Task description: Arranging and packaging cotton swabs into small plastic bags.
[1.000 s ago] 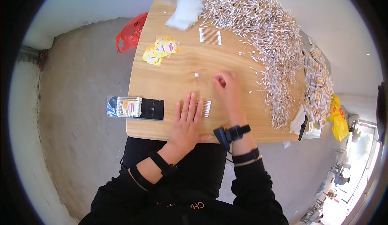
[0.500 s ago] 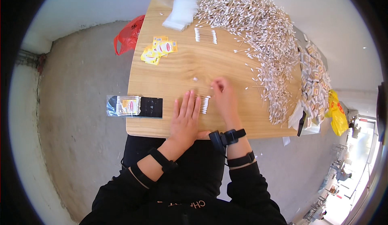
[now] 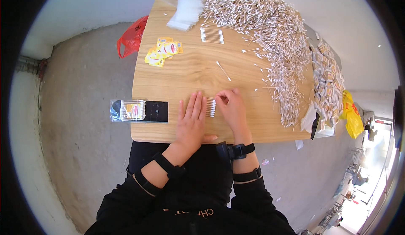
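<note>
My left hand (image 3: 192,119) lies flat on the wooden table, fingers stretched together, over the left part of a row of cotton swabs (image 3: 210,107). The row's right ends show beside its index finger. With thumb and fingertips pinched, my right hand (image 3: 230,106) is at the upper right end of that row; what the pinch holds, if anything, is hidden. A single cotton swab (image 3: 223,71) lies slanted on the table above my hands. Farther up sits another neat row of cotton swabs (image 3: 212,36).
A large heap of loose swabs (image 3: 274,32) covers the far right. Yellow cards (image 3: 164,51) and clear plastic bags (image 3: 185,11) lie at left. A filled swab packet (image 3: 131,110) rests on a black holder (image 3: 157,112) over the left edge. Packed bundles (image 3: 327,79) are piled right.
My right hand has come down and left to the end of the swab row. A single swab now rests on the table where only a blurred white tip showed. My left hand stays flat.
</note>
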Motion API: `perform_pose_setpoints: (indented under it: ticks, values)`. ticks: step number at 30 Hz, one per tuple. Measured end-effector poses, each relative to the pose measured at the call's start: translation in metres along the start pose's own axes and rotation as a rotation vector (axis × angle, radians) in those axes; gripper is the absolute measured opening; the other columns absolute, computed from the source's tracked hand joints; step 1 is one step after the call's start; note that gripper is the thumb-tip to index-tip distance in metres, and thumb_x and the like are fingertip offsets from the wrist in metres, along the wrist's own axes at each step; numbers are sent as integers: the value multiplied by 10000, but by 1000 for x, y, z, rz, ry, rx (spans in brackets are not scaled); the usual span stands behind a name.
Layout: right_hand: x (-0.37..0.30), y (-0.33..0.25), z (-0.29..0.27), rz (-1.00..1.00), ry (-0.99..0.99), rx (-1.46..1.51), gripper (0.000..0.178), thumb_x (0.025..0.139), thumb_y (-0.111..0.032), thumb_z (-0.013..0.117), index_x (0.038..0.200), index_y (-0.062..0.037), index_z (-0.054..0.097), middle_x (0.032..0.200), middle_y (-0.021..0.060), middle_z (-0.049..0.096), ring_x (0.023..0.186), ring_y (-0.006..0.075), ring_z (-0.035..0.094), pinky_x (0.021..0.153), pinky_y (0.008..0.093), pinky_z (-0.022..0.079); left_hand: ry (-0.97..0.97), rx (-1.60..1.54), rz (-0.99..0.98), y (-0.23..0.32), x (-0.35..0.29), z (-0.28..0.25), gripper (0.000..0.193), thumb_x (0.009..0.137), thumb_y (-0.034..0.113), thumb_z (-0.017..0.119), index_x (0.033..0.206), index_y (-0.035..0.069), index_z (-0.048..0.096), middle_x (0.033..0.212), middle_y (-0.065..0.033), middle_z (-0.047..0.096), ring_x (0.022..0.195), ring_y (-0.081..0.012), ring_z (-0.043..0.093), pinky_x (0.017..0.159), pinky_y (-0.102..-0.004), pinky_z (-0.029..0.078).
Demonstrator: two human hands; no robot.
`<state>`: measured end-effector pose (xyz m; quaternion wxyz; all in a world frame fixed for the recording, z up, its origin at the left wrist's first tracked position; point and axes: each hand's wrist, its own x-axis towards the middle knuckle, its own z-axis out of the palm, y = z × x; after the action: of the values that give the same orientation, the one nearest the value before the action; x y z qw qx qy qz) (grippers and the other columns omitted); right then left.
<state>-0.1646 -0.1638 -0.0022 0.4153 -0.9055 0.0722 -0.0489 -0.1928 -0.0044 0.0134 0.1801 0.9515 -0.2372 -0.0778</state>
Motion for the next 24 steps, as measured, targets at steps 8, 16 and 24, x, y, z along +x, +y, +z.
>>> perform_pose_setpoints:
  ticks: [8,16,24]
  values:
    - [-8,0,11,197,145,380,204,898,-164,607,1044,-23,627,1016,93,565,914,187,588,787,349,497,27,-56,12,-9,-1,2,1261,471,554,833,1449,7,257,1509,-221,202,1428,-346,149,1143,-530,119]
    - [-33,4,43,68,242,905,472,1026,-313,318,1336,34,399,1368,151,402,1304,229,358,1108,362,252,-4,-110,59,-16,-2,-8,1277,467,519,853,1465,34,222,1515,-273,127,1421,-405,128,1141,-529,141]
    - [-37,-30,59,104,164,1007,579,1026,-412,225,1399,22,314,1446,143,347,1369,222,290,1162,355,136,44,49,36,-20,-8,10,1244,514,450,842,1446,-53,189,1520,-265,145,1425,-383,153,1159,-451,157]
